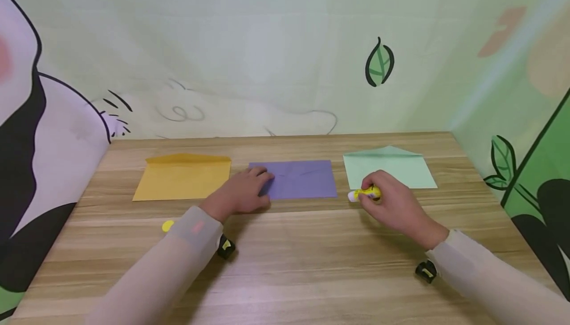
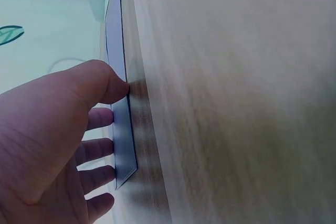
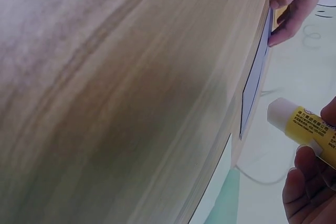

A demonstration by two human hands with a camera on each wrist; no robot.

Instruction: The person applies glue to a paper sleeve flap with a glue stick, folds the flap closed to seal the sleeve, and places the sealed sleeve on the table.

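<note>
The left hand (image 1: 244, 190) lies over the left end of the purple envelope (image 1: 303, 179), its fingers loose and a bit apart, with thumb and fingertips touching the paper. The right hand (image 1: 392, 201) is to the right of the purple envelope, its fingers curled to pinch a glue stick (image 1: 373, 193). The stick is a smooth, round yellow tube, and its white cap (image 3: 282, 113) points toward the purple envelope. Only the right wrist view shows the small black letters (image 3: 311, 121) on the tube. Only the left wrist view shows the thumb right up close at the paper's edge.

The purple envelope is a flat paper rectangle with light creases. To its left is an orange envelope (image 1: 182, 179), and to its right a pale green envelope (image 1: 392, 169). Both have flaps sticking out on the far side. A round yellow spot (image 1: 167, 225) is nearer the person, left of the purple envelope. The table (image 1: 289, 255) under them has wood stripes. Behind the purple envelope is a pale wall (image 1: 267, 58) with drawn leaves.
</note>
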